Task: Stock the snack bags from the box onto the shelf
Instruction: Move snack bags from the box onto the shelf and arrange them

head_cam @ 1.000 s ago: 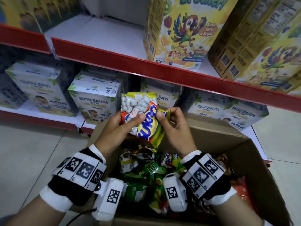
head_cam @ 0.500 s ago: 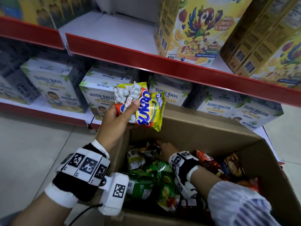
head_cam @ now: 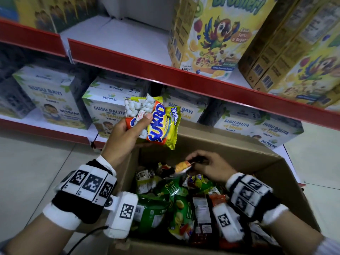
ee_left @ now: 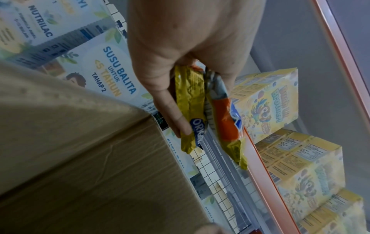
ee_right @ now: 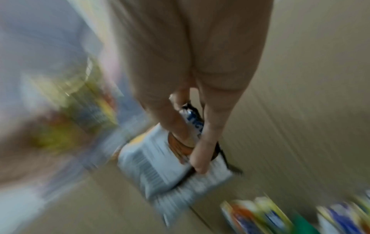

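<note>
Milk cartons [head_cam: 104,116] fill the lower shelf [head_cam: 46,129] behind the box [head_cam: 257,162], their fronts facing out. On the upper shelf [head_cam: 128,57], cereal boxes [head_cam: 217,34] stand to the right, with a bare white stretch to their left. The box sits open on the floor in front of the shelving; its far wall rises between the heap of bags [head_cam: 174,203] inside and the cartons behind.

The left hand [head_cam: 123,137] is raised above the box's left rim, palm towards the camera, wrist bent back. Its fingers [ee_left: 172,110] are clamped on two Sukro bags [head_cam: 152,122] held together, thumb across their front. In the left wrist view the two bags [ee_left: 210,114] hang edge-on from the pinch, just above the lower shelf's edge and beside the box wall [ee_left: 80,142].

The right hand [head_cam: 211,168] reaches down into the box near its far wall, knuckles up. Its fingers [ee_right: 202,152] pinch the top of a small snack pack [head_cam: 181,167], thumb on one side and forefinger on the other; the pack [ee_right: 170,167] hangs below them with a white, barcoded back showing. The right wrist view is heavily blurred, so the print cannot be read. The pack is just above the heap, next to green and red bags.
</note>
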Tool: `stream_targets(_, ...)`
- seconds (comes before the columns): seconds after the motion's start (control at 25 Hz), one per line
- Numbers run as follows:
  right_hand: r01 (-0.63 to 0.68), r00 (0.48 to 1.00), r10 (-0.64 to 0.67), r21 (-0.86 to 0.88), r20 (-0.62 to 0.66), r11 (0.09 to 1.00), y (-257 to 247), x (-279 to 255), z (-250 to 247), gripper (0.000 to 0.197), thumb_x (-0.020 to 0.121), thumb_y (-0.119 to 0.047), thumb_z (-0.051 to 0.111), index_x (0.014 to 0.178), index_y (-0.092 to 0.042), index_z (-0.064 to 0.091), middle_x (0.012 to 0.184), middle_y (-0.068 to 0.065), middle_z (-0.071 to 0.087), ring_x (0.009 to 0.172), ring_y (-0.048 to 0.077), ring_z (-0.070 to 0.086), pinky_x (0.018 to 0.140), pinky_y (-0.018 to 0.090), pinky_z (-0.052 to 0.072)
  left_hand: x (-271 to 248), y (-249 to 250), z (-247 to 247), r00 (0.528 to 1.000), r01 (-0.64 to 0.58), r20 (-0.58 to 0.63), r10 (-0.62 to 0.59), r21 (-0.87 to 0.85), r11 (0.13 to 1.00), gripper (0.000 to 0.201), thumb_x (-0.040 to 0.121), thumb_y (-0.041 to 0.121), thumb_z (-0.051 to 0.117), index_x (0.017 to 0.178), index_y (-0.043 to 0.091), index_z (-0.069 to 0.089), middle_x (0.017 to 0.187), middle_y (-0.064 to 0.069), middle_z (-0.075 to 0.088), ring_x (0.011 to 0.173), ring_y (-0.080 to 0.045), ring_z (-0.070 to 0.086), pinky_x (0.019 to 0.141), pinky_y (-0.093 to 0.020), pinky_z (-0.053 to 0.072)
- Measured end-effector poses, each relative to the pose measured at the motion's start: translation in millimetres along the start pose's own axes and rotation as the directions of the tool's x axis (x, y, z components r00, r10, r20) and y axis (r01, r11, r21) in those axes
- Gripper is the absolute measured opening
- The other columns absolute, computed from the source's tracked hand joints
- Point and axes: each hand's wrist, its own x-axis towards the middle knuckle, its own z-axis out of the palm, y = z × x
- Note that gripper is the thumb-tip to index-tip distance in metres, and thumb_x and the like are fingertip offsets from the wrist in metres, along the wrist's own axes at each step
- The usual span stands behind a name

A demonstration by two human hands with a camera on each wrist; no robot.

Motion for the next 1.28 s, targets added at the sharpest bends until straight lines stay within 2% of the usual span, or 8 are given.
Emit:
stream_targets(0.08, 0.029, 0.997, -0.016, 0.189, -0.072, 0.982, -19, -35, -24, 0.003, 0.081, -0.006, 0.067, 0.083, -0.007, 0.067, 0.094, 0.005, 0.070, 0.080, 0.016, 0.066, 0.072, 0.022, 0.054, 1, 0, 6, 1.000, 0.002, 0.013, -0.002, 0.009, 1.000, 0.041, 0.070, 0.049, 0.072, 0.103, 0.025, 0.070, 0.103, 0.003, 0.074, 0.095, -0.016, 0.070, 0.086, -0.037, 0.054)
stream_targets(0.2, 0.165, 0.954, -0.064, 0.335, -0.294, 0.928, -39, -73, -47, 0.020, 0.067, -0.026, 0.074, 0.073, -0.009, 0.066, 0.106, 0.001, 0.071, 0.092, 0.019, 0.069, 0.075, 0.035, 0.058, -1, -1, 22, 1.000, 0.000, 0.028, -0.001, 0.037, 0.999, 0.039, 0.070, 0.044, 0.069, 0.104, 0.025, 0.066, 0.098, 0.007, 0.075, 0.091, -0.013, 0.071, 0.072, -0.024, 0.057)
stream_targets(0.36, 0.378, 0.874, -0.181, 0.397, -0.452, 0.836, -41, -89, -45, 0.037, 0.067, -0.008, 0.073, 0.102, -0.012, 0.061, 0.118, 0.000, 0.065, 0.104, 0.024, 0.066, 0.076, 0.047, 0.058, -10, 3, 47, 0.995, -0.056, 0.090, 0.044, 0.135, 0.989, 0.040, 0.070, 0.044, 0.069, 0.104, 0.025, 0.064, 0.096, 0.013, 0.074, 0.089, -0.007, 0.071, 0.070, -0.018, 0.056)
stream_targets(0.48, 0.490, 0.801, -0.208, 0.417, -0.561, 0.765, -26, -80, -35, 0.051, 0.067, -0.006, 0.073, 0.115, -0.016, 0.058, 0.116, 0.000, 0.064, 0.100, 0.022, 0.065, 0.076, 0.032, 0.058, -11, 5, 60, 0.992, -0.071, 0.114, 0.056, 0.133, 0.989, 0.041, 0.070, 0.046, 0.069, 0.106, 0.028, 0.064, 0.097, 0.013, 0.074, 0.087, -0.006, 0.071, 0.063, -0.014, 0.054)
stream_targets(0.76, 0.495, 0.841, -0.173, 0.599, -0.513, 0.629, 1, -41, -11, 0.053, 0.068, -0.014, 0.079, 0.116, -0.025, 0.059, 0.117, 0.004, 0.067, 0.108, 0.022, 0.065, 0.083, 0.038, 0.055, -9, -21, 72, 0.997, -0.077, -0.002, 0.077, 0.050, 0.996, 0.048, 0.082, 0.036, 0.067, 0.126, 0.019, 0.058, 0.119, 0.000, 0.068, 0.112, -0.018, 0.063, 0.098, -0.045, 0.048)
stream_targets(0.96, 0.414, 0.870, -0.039, 0.686, -0.491, 0.598, -27, -50, -10, 0.046, 0.073, -0.012, 0.073, 0.116, -0.017, 0.058, 0.114, 0.006, 0.069, 0.104, 0.020, 0.066, 0.078, 0.027, 0.054, -16, 0, 89, 1.000, -0.014, -0.013, 0.015, 0.045, 0.999, 0.054, 0.083, 0.041, 0.067, 0.130, 0.020, 0.053, 0.121, 0.006, 0.067, 0.113, -0.014, 0.063, 0.089, -0.025, 0.053)
stream_targets(1.08, 0.438, 0.849, -0.019, 0.683, -0.528, 0.585, -77, -56, -14, 0.039, 0.077, -0.015, 0.070, 0.114, -0.016, 0.057, 0.113, 0.006, 0.069, 0.106, 0.018, 0.064, 0.084, 0.025, 0.052, -18, 44, 103, 0.993, -0.027, -0.113, 0.031, 0.045, 0.999, 0.056, 0.078, 0.046, 0.069, 0.126, 0.021, 0.055, 0.118, 0.007, 0.068, 0.110, -0.014, 0.064, 0.089, -0.030, 0.054)
stream_targets(1.28, 0.447, 0.831, 0.002, 0.670, -0.556, 0.592, -183, -93, -70, 0.031, 0.077, -0.021, 0.069, 0.106, -0.029, 0.063, 0.106, 0.002, 0.071, 0.103, 0.018, 0.064, 0.099, 0.048, 0.047, -26, 152, 141, 0.989, -0.084, -0.121, 0.082, -0.008, 0.996, 0.047, 0.079, 0.040, 0.070, 0.120, 0.018, 0.058, 0.110, 0.008, 0.071, 0.102, -0.010, 0.067, 0.078, -0.018, 0.054)
